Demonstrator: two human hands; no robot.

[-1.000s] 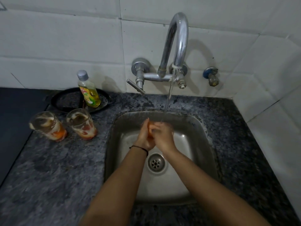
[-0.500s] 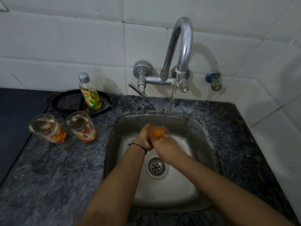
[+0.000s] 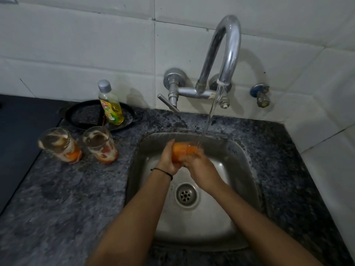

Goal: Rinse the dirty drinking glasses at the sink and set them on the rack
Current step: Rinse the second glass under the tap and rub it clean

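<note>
Over the steel sink (image 3: 240,223) both hands hold a drinking glass with an orange print (image 3: 181,150), lying on its side under the running water from the tap (image 3: 228,54). My left hand (image 3: 169,160) grips its base end. My right hand (image 3: 199,167) grips the rim end, where the stream lands. Two more dirty glasses with orange and red prints stand on the granite counter left of the sink, one at the far left (image 3: 59,144) and one nearer the sink (image 3: 100,144). No rack is in view.
A bottle of yellow dish soap (image 3: 111,104) stands on a black pan (image 3: 80,116) at the back left. A dark hob surface (image 3: 19,141) lies at the far left. White tiled walls close the back and right. The drain (image 3: 186,194) sits mid-sink.
The glass has turned in my hands and more of its orange side shows now. Both hands stay under the stream. The view has shifted down slightly.
</note>
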